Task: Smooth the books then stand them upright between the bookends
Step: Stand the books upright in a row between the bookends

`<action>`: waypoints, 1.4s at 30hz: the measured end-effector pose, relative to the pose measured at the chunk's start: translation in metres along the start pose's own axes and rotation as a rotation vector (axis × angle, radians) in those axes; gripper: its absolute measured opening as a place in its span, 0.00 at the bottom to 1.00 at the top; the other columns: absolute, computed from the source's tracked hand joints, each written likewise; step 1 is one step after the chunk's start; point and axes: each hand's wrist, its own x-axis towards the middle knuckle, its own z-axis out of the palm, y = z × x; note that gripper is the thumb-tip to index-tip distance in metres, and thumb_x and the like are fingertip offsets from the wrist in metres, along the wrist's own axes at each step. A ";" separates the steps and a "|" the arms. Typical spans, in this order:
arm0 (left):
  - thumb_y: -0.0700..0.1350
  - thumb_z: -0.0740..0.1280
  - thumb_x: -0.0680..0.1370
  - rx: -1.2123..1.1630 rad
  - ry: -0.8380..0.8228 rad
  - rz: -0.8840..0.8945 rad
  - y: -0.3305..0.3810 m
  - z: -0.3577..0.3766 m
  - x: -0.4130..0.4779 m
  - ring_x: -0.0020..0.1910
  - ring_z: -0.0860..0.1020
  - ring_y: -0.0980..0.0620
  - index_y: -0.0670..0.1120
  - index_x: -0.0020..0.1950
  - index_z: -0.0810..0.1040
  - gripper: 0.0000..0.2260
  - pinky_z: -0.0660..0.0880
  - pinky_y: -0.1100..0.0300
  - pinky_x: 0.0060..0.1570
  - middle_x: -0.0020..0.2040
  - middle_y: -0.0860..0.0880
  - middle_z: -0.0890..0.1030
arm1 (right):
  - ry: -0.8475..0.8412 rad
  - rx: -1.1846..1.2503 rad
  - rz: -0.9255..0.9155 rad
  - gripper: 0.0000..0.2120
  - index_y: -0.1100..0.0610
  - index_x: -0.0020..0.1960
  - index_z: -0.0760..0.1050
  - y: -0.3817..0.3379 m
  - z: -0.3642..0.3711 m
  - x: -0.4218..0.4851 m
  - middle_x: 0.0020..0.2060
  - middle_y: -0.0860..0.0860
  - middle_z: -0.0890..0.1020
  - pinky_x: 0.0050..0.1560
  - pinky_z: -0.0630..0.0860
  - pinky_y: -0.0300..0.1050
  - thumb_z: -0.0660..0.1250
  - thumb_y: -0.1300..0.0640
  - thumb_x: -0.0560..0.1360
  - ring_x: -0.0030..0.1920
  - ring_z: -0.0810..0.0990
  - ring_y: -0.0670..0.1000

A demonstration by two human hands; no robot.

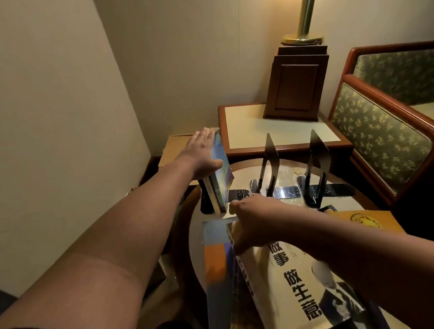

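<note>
My left hand point(204, 152) clasps the upright books point(224, 180), my right hand point(257, 224) grips the gold book point(291, 285); I'd raise it squarely alongside.

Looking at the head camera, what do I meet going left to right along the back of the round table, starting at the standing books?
upright books, held by the left hand → middle bookend → right bookend → patterned chair
</note>
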 end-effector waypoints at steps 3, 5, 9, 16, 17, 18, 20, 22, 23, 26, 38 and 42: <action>0.57 0.64 0.78 -0.004 0.002 0.003 -0.001 0.000 0.002 0.80 0.41 0.47 0.49 0.82 0.43 0.41 0.47 0.48 0.77 0.82 0.49 0.43 | -0.010 -0.062 -0.033 0.33 0.53 0.68 0.72 -0.001 0.001 -0.003 0.55 0.52 0.78 0.46 0.80 0.44 0.73 0.38 0.69 0.50 0.78 0.52; 0.57 0.63 0.77 -0.003 -0.001 0.007 -0.001 0.001 0.003 0.80 0.41 0.47 0.50 0.82 0.43 0.40 0.47 0.48 0.77 0.82 0.49 0.43 | -0.032 -0.161 -0.046 0.36 0.54 0.63 0.76 -0.004 0.004 -0.008 0.53 0.52 0.77 0.47 0.78 0.47 0.67 0.27 0.67 0.50 0.75 0.52; 0.57 0.63 0.78 -0.019 -0.013 0.006 -0.001 0.001 0.003 0.80 0.41 0.47 0.50 0.82 0.42 0.40 0.47 0.48 0.77 0.82 0.49 0.42 | -0.040 -0.238 -0.033 0.42 0.54 0.67 0.72 -0.013 0.017 -0.012 0.56 0.53 0.75 0.49 0.74 0.48 0.65 0.24 0.65 0.55 0.71 0.55; 0.57 0.63 0.78 -0.022 0.000 0.009 -0.002 0.002 0.002 0.80 0.41 0.46 0.50 0.82 0.43 0.40 0.47 0.47 0.77 0.82 0.49 0.42 | -0.038 -0.130 -0.008 0.34 0.53 0.68 0.71 -0.020 0.007 -0.014 0.57 0.52 0.75 0.52 0.75 0.46 0.73 0.37 0.69 0.55 0.72 0.53; 0.57 0.63 0.78 -0.018 0.004 0.011 -0.002 0.002 0.001 0.80 0.41 0.46 0.49 0.82 0.43 0.40 0.47 0.47 0.77 0.82 0.49 0.42 | -0.042 -0.080 -0.004 0.32 0.54 0.67 0.72 -0.019 0.002 -0.016 0.56 0.52 0.76 0.52 0.77 0.45 0.74 0.39 0.69 0.54 0.73 0.52; 0.57 0.63 0.78 -0.015 0.007 0.012 -0.003 0.001 0.001 0.80 0.41 0.46 0.49 0.82 0.43 0.40 0.47 0.47 0.77 0.82 0.49 0.42 | -0.044 -0.018 0.008 0.32 0.54 0.67 0.72 -0.019 -0.003 -0.019 0.56 0.52 0.76 0.51 0.79 0.44 0.75 0.41 0.69 0.53 0.75 0.51; 0.57 0.63 0.78 -0.018 0.009 0.011 -0.003 0.001 0.001 0.80 0.41 0.46 0.49 0.82 0.43 0.40 0.48 0.47 0.77 0.82 0.48 0.43 | -0.032 0.105 0.036 0.31 0.54 0.67 0.71 -0.018 -0.012 -0.025 0.55 0.51 0.77 0.48 0.82 0.43 0.76 0.45 0.69 0.51 0.79 0.50; 0.56 0.63 0.78 -0.022 0.009 0.012 -0.002 0.001 0.002 0.80 0.42 0.46 0.49 0.82 0.43 0.40 0.48 0.47 0.77 0.82 0.48 0.43 | -0.020 0.188 0.070 0.29 0.54 0.67 0.70 -0.015 -0.020 -0.032 0.54 0.50 0.77 0.47 0.82 0.42 0.76 0.48 0.70 0.48 0.80 0.49; 0.56 0.63 0.78 -0.023 0.010 0.013 -0.001 0.002 0.003 0.80 0.42 0.45 0.49 0.82 0.43 0.40 0.48 0.47 0.77 0.82 0.48 0.43 | -0.007 0.228 0.090 0.28 0.54 0.67 0.70 -0.013 -0.025 -0.037 0.53 0.49 0.77 0.46 0.82 0.42 0.76 0.49 0.71 0.47 0.79 0.48; 0.56 0.64 0.78 -0.027 0.016 0.016 0.000 0.002 0.004 0.80 0.42 0.45 0.49 0.82 0.44 0.40 0.48 0.47 0.77 0.82 0.48 0.43 | 0.089 0.315 0.141 0.24 0.54 0.64 0.70 -0.004 -0.036 -0.050 0.48 0.46 0.74 0.44 0.81 0.42 0.75 0.52 0.72 0.46 0.77 0.48; 0.57 0.63 0.78 -0.017 0.013 0.026 -0.002 0.005 0.007 0.80 0.41 0.46 0.50 0.82 0.43 0.39 0.47 0.48 0.77 0.82 0.49 0.43 | 0.208 0.348 0.365 0.16 0.57 0.58 0.78 0.016 -0.038 -0.069 0.40 0.44 0.72 0.45 0.81 0.42 0.73 0.53 0.73 0.39 0.75 0.47; 0.57 0.63 0.78 -0.029 0.016 0.029 -0.001 0.004 0.006 0.80 0.41 0.47 0.51 0.82 0.43 0.40 0.47 0.47 0.77 0.82 0.50 0.43 | 0.328 0.337 0.272 0.15 0.58 0.59 0.80 0.016 -0.047 -0.074 0.43 0.45 0.74 0.35 0.75 0.33 0.74 0.57 0.73 0.37 0.74 0.43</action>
